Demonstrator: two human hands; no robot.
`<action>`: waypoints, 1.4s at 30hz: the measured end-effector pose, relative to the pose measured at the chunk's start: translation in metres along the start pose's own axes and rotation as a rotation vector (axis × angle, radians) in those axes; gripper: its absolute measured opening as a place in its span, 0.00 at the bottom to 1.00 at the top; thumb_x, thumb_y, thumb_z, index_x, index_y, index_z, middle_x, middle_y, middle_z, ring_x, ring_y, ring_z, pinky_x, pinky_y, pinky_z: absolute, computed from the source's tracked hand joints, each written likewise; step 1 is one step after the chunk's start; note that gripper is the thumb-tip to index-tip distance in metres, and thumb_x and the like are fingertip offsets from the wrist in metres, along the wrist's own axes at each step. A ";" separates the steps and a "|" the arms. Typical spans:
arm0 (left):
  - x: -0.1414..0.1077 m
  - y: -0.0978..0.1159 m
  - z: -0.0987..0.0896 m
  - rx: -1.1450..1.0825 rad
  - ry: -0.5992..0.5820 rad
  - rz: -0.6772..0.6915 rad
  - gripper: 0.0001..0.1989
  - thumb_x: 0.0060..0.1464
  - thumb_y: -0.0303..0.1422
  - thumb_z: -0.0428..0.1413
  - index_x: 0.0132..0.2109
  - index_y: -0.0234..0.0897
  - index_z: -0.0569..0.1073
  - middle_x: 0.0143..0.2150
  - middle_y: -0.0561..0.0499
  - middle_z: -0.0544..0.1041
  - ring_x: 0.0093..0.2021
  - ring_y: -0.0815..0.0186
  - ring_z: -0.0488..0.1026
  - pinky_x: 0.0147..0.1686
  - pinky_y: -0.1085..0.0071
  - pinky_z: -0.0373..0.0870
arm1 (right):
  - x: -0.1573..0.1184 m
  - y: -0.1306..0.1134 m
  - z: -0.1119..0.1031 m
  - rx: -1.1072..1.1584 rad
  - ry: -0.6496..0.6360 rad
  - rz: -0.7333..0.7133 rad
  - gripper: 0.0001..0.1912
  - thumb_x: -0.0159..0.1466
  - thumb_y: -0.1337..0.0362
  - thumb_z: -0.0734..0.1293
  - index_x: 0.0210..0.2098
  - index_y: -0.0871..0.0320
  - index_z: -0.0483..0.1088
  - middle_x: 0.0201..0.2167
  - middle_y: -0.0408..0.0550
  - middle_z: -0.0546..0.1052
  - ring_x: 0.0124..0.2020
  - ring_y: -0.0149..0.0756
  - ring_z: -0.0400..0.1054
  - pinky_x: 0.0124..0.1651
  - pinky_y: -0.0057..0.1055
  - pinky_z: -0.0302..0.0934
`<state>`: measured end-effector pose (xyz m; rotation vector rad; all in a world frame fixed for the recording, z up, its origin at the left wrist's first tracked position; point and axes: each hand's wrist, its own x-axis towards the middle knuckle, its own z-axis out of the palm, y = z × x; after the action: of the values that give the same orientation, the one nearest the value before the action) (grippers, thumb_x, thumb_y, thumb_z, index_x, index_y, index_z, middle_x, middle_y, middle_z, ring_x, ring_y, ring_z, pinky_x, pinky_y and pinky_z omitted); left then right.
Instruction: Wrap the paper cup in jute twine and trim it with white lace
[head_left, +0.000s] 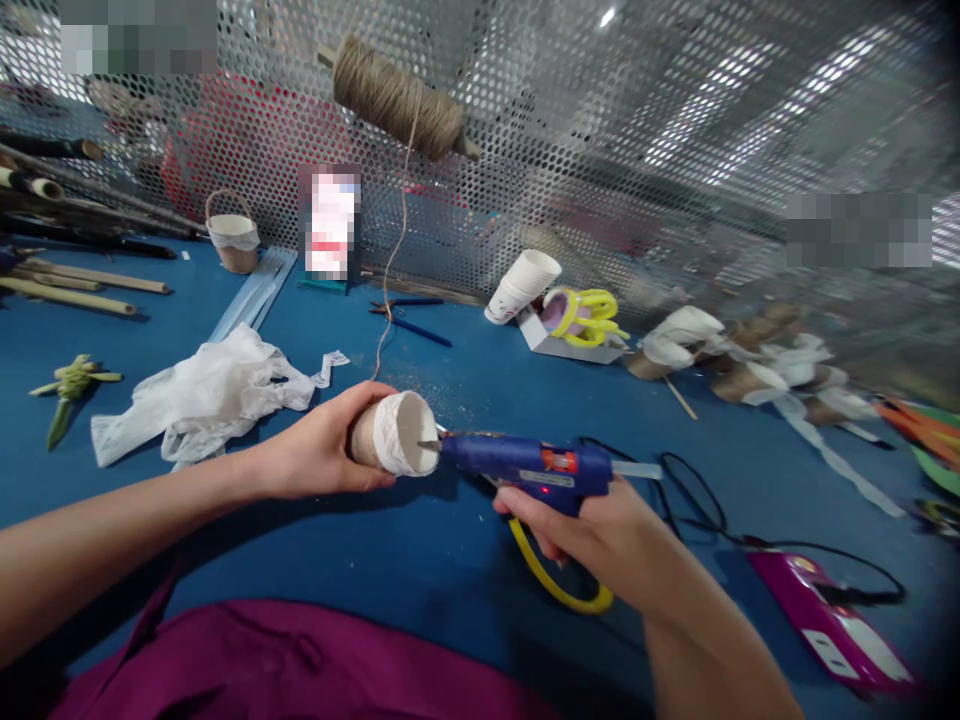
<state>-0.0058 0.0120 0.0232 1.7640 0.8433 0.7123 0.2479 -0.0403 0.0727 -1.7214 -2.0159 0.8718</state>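
Note:
My left hand (322,440) is closed around a paper cup (403,434) wrapped in brown twine, with a white lace band near its rim. The cup lies tilted, its open mouth toward the right. In my right hand (570,520) is a blue glue gun (517,460) with a clear glue stick out of its back and a small red light lit. The nozzle tip is at the mouth of the cup; whether it touches the rim I cannot tell. Under my right hand a yellow loop (559,580) rests on the blue table.
A twine spool (397,95) hangs on the perforated metal panel. White lace (240,390) lies at left, near a small finished basket (232,240). Behind are pliers (416,325), stacked paper cups (523,285) and a box with yellow loops (581,320). A magenta power strip (832,620) sits right.

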 end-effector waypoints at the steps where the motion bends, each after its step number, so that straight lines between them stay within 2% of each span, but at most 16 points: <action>1: 0.000 0.002 -0.002 -0.043 -0.047 -0.027 0.31 0.41 0.34 0.63 0.52 0.36 0.61 0.45 0.48 0.70 0.44 0.61 0.68 0.46 0.64 0.67 | 0.000 0.000 -0.002 0.003 0.014 -0.006 0.18 0.57 0.53 0.63 0.14 0.53 0.64 0.11 0.42 0.69 0.16 0.34 0.67 0.24 0.29 0.65; 4: 0.000 0.005 -0.008 -0.163 -0.214 -0.105 0.32 0.41 0.35 0.63 0.53 0.34 0.62 0.43 0.48 0.70 0.41 0.63 0.68 0.41 0.68 0.68 | 0.001 0.000 -0.006 0.076 0.019 0.017 0.22 0.57 0.53 0.63 0.11 0.53 0.61 0.13 0.45 0.71 0.20 0.36 0.70 0.25 0.30 0.65; 7: 0.000 0.006 -0.011 -0.260 -0.350 -0.167 0.30 0.40 0.35 0.63 0.51 0.32 0.65 0.42 0.48 0.70 0.40 0.64 0.67 0.38 0.70 0.67 | 0.003 0.001 -0.009 0.158 -0.026 0.035 0.16 0.57 0.52 0.64 0.18 0.54 0.68 0.12 0.43 0.70 0.17 0.35 0.67 0.21 0.29 0.62; 10: -0.001 0.005 -0.013 -0.373 -0.418 -0.202 0.30 0.38 0.33 0.64 0.50 0.32 0.67 0.40 0.49 0.70 0.38 0.66 0.66 0.36 0.73 0.66 | 0.004 0.005 -0.009 0.210 -0.075 0.020 0.14 0.57 0.53 0.64 0.25 0.56 0.72 0.10 0.39 0.66 0.15 0.32 0.64 0.21 0.28 0.62; 14: -0.002 0.005 -0.013 -0.528 -0.466 -0.212 0.31 0.36 0.31 0.64 0.51 0.34 0.67 0.36 0.52 0.70 0.32 0.70 0.65 0.31 0.77 0.64 | 0.005 0.009 -0.007 0.217 -0.085 0.040 0.12 0.57 0.55 0.65 0.25 0.57 0.72 0.10 0.37 0.64 0.14 0.29 0.62 0.20 0.26 0.60; 18: -0.001 0.004 -0.014 -0.593 -0.458 -0.224 0.29 0.37 0.32 0.64 0.49 0.32 0.67 0.33 0.53 0.69 0.28 0.73 0.64 0.27 0.78 0.62 | 0.004 0.008 -0.005 0.146 -0.058 0.035 0.12 0.57 0.56 0.65 0.21 0.55 0.71 0.10 0.39 0.67 0.15 0.31 0.64 0.20 0.27 0.61; 21: 0.000 0.004 -0.015 -0.560 -0.435 -0.210 0.28 0.38 0.32 0.64 0.48 0.32 0.66 0.35 0.51 0.70 0.30 0.72 0.65 0.29 0.77 0.65 | 0.001 0.007 -0.005 0.137 -0.080 0.037 0.12 0.56 0.57 0.66 0.19 0.55 0.70 0.09 0.40 0.67 0.14 0.31 0.63 0.18 0.27 0.60; 25: 0.000 0.005 -0.016 -0.496 -0.392 -0.198 0.29 0.37 0.31 0.65 0.49 0.34 0.66 0.39 0.50 0.70 0.36 0.69 0.67 0.34 0.74 0.68 | 0.001 0.006 -0.005 0.192 -0.123 0.033 0.11 0.56 0.57 0.66 0.22 0.56 0.72 0.08 0.37 0.65 0.12 0.29 0.61 0.19 0.26 0.60; 30: 0.000 0.004 -0.016 -0.497 -0.406 -0.202 0.29 0.37 0.33 0.65 0.48 0.33 0.66 0.37 0.50 0.70 0.34 0.69 0.67 0.33 0.74 0.68 | 0.004 0.003 -0.003 0.210 -0.032 0.062 0.13 0.58 0.55 0.64 0.25 0.57 0.72 0.09 0.38 0.64 0.14 0.29 0.62 0.21 0.27 0.61; 35: 0.001 0.003 -0.016 -0.506 -0.407 -0.204 0.30 0.37 0.33 0.65 0.49 0.34 0.66 0.37 0.50 0.69 0.34 0.68 0.67 0.32 0.74 0.67 | 0.003 0.005 -0.004 0.162 -0.134 0.070 0.13 0.57 0.55 0.65 0.21 0.57 0.70 0.08 0.39 0.64 0.14 0.30 0.62 0.21 0.29 0.61; 39: -0.001 0.003 -0.016 -0.476 -0.423 -0.201 0.30 0.37 0.32 0.65 0.49 0.34 0.66 0.38 0.50 0.69 0.36 0.67 0.65 0.33 0.74 0.66 | 0.002 0.008 -0.005 0.232 -0.108 0.008 0.14 0.58 0.55 0.64 0.26 0.58 0.72 0.09 0.38 0.64 0.13 0.29 0.61 0.21 0.27 0.61; 42: -0.001 0.004 -0.016 -0.469 -0.423 -0.193 0.30 0.37 0.32 0.65 0.49 0.34 0.65 0.38 0.50 0.69 0.37 0.66 0.66 0.35 0.73 0.66 | 0.004 0.008 -0.005 0.215 -0.109 0.039 0.14 0.60 0.56 0.63 0.27 0.59 0.72 0.10 0.38 0.65 0.14 0.27 0.60 0.22 0.26 0.61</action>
<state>-0.0184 0.0187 0.0324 1.3199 0.4962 0.3502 0.2560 -0.0350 0.0710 -1.6305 -1.8805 1.1723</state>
